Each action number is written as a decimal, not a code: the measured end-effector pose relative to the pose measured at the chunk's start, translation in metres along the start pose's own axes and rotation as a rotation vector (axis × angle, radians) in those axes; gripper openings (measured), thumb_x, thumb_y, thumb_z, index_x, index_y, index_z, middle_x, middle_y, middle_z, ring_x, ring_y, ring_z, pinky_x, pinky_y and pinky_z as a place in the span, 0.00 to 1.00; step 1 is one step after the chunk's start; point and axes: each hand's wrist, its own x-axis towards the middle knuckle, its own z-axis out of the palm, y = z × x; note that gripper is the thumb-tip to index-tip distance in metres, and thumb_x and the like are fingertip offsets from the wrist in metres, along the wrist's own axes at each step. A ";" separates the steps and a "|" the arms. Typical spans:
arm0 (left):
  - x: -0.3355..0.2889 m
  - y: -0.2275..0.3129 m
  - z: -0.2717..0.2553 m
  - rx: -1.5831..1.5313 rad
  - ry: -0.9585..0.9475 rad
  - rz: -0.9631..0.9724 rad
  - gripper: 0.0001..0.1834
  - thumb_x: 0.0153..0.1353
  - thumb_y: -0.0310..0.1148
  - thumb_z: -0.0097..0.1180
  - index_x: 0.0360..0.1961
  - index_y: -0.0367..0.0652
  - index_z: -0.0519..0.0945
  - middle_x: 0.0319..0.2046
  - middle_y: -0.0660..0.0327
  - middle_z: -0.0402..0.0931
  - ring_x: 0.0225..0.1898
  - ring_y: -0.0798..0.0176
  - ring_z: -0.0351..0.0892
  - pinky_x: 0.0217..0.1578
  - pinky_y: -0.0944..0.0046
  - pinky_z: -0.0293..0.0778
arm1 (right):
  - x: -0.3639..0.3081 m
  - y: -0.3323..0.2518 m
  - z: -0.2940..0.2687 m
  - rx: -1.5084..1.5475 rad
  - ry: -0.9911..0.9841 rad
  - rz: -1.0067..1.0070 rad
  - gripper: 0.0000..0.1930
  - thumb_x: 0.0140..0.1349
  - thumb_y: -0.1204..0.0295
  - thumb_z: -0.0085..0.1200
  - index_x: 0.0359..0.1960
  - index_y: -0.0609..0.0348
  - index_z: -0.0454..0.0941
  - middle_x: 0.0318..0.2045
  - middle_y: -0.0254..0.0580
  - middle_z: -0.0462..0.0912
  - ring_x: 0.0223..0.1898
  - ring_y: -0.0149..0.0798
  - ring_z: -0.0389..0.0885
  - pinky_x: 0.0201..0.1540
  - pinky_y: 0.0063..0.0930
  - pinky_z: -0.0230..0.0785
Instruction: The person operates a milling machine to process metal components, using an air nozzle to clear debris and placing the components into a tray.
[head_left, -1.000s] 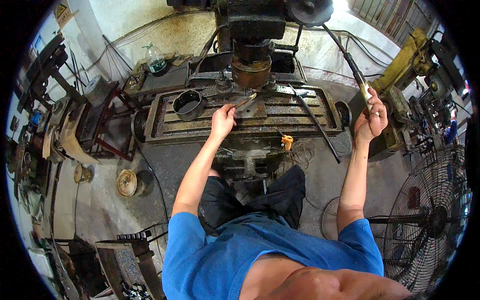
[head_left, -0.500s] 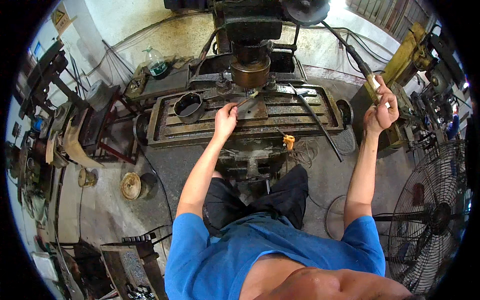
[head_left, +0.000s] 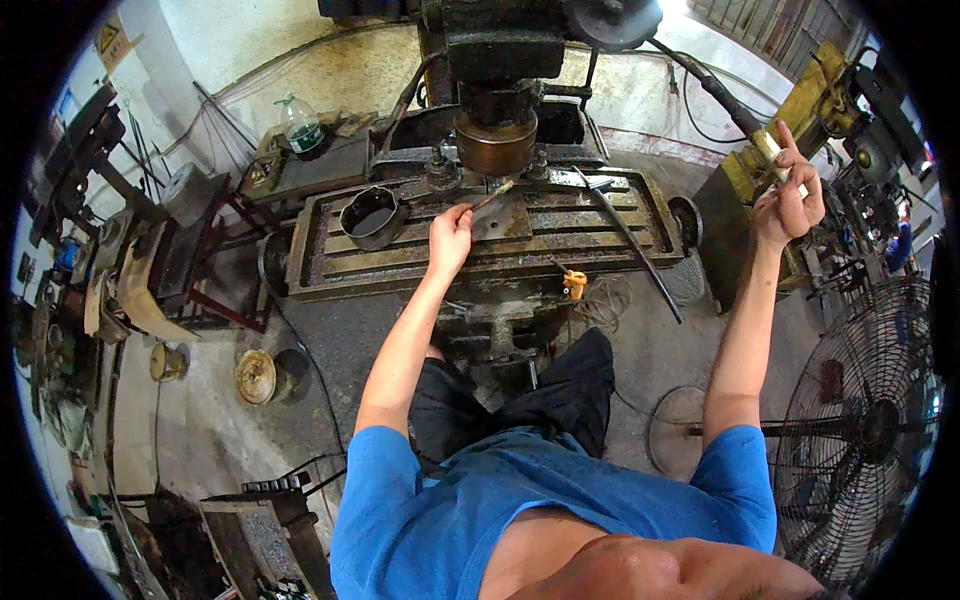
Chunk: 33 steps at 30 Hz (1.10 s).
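My left hand [head_left: 450, 238] is closed around the thin handle of a small brush [head_left: 489, 198], its pale tip close under the round brass-coloured spindle head [head_left: 495, 142] of a large machine. Beneath the brush a flat metal plate [head_left: 503, 222] lies on the slotted machine table [head_left: 400, 262]. At the right, my right hand [head_left: 788, 205] is wrapped round the pale grip of a long dark lever [head_left: 722, 98], with one finger pointing up. A dark pot [head_left: 372, 222] of dark liquid stands on the table, left of my left hand.
A long metal bar [head_left: 640, 250] lies across the table's right side and sticks out past its front edge. A yellow-orange object [head_left: 574, 284] hangs at the front edge. A large fan [head_left: 870, 430] stands at the lower right. A clear bottle [head_left: 302, 126] sits at the back left.
My right hand and the lever's end have swung to the right, and one finger has straightened upward. My left hand holds the brush in nearly the same place.
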 end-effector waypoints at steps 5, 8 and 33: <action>0.005 0.006 0.004 0.004 -0.001 -0.005 0.15 0.60 0.31 0.46 0.42 0.29 0.74 0.18 0.62 0.72 0.16 0.72 0.69 0.18 0.70 0.66 | 0.035 -0.008 0.000 -0.124 -0.061 -0.042 0.10 0.50 0.70 0.48 0.19 0.62 0.65 0.25 0.47 0.73 0.45 0.62 0.71 0.55 0.63 0.49; 0.006 0.013 0.008 -0.080 -0.002 -0.039 0.15 0.60 0.31 0.47 0.42 0.29 0.74 0.18 0.61 0.72 0.16 0.72 0.69 0.18 0.69 0.66 | 0.066 -0.002 -0.008 -0.176 -0.159 -0.179 0.09 0.56 0.75 0.45 0.24 0.71 0.69 0.26 0.49 0.74 0.41 0.59 0.74 0.51 0.59 0.58; -0.007 0.006 -0.149 0.870 0.353 0.263 0.11 0.57 0.32 0.46 0.39 0.39 0.75 0.28 0.48 0.75 0.27 0.47 0.76 0.28 0.51 0.71 | -0.243 -0.002 -0.009 -0.141 -0.318 1.210 0.17 0.45 0.76 0.50 0.39 0.67 0.75 0.32 0.42 0.79 0.36 0.33 0.77 0.40 0.24 0.69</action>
